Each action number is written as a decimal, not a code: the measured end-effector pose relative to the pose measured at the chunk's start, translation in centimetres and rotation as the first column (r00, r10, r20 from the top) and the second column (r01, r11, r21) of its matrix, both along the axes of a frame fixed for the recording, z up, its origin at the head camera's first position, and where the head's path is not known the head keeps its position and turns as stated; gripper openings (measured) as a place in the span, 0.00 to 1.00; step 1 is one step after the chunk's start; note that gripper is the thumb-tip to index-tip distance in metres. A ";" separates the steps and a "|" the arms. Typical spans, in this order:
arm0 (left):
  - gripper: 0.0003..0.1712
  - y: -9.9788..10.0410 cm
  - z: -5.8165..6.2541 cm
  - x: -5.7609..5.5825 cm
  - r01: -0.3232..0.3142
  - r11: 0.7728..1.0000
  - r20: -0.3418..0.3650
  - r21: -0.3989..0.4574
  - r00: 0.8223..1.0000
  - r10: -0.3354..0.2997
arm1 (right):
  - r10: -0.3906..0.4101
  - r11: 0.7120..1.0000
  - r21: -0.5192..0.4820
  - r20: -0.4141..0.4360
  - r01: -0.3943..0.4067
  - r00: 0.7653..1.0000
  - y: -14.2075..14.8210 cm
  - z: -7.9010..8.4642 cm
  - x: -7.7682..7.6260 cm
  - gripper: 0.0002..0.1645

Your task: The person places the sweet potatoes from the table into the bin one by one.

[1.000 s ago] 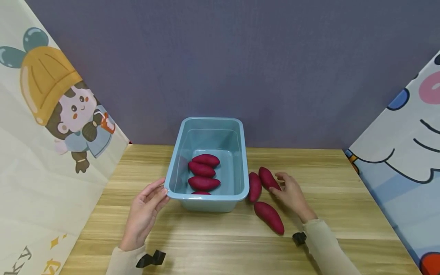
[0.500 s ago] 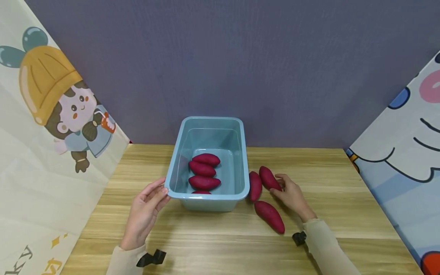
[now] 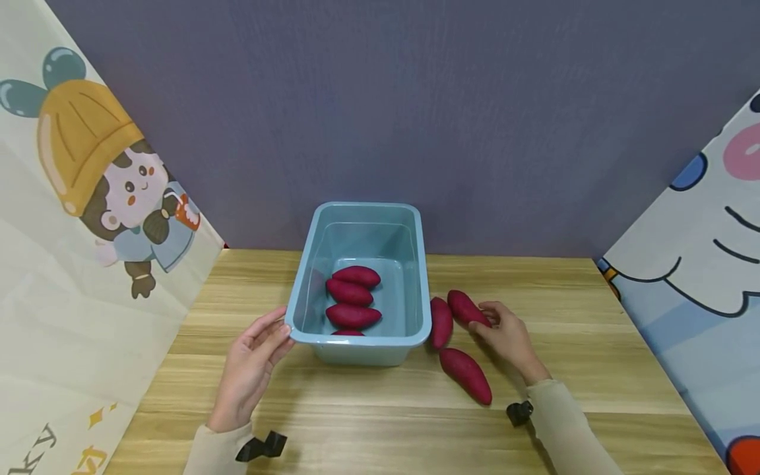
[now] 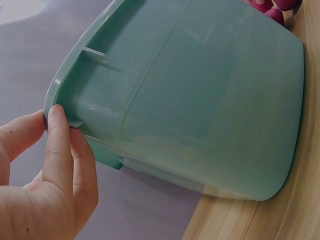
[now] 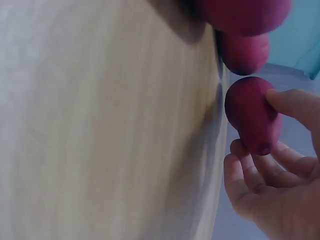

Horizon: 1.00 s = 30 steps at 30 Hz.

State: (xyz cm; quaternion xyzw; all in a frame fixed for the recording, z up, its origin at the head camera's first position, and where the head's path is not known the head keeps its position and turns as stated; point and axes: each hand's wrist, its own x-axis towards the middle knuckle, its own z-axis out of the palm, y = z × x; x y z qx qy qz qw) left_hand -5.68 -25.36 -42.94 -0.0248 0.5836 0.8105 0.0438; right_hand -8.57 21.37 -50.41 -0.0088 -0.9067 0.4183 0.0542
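My left hand point(image 3: 248, 369) pinches the near left corner of a light blue plastic bin point(image 3: 360, 342), thumb and fingers on its rim point(image 4: 50, 100). Several dark red sweet potatoes point(image 3: 353, 316) lie in a row inside, the nearest mostly hidden by the front wall. To the right of the bin, my right hand point(image 3: 507, 338) holds the near end of another sweet potato point(image 3: 467, 308), with the thumb on one side and fingers curled at the other in the right wrist view. A second sweet potato point(image 3: 441, 322) lies between it and the bin; a third point(image 3: 466, 376) lies nearer the front.
A wooden table point(image 3: 368, 422) carries everything. Behind it rises a grey-purple wall panel point(image 3: 380, 99). Printed cartoon panels stand at the left point(image 3: 89, 198) and right point(image 3: 700, 264). Each wrist wears a black strap mount point(image 3: 261, 446).
The sweet potato in my right hand has turned slightly, its near end shifting to the right along with the hand. My left hand and the bin stay in place.
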 end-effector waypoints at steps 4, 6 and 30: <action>0.26 0.0 0.0 0.0 0.000 1.000 -0.003 0.005 1.000 0.000 | -0.007 1.000 0.002 -0.006 0.007 1.000 0.3 0.7 0.1 0.30; 0.26 0.0 0.0 0.0 -0.001 1.000 -0.002 0.004 1.000 0.001 | -0.005 1.000 -0.005 -0.015 0.005 1.000 0.4 1.1 0.1 0.30; 0.26 -0.1 -0.1 0.0 0.000 1.000 -0.008 0.004 1.000 0.000 | 0.095 0.995 0.007 -0.208 -0.095 0.973 -3.0 13.1 -2.6 0.32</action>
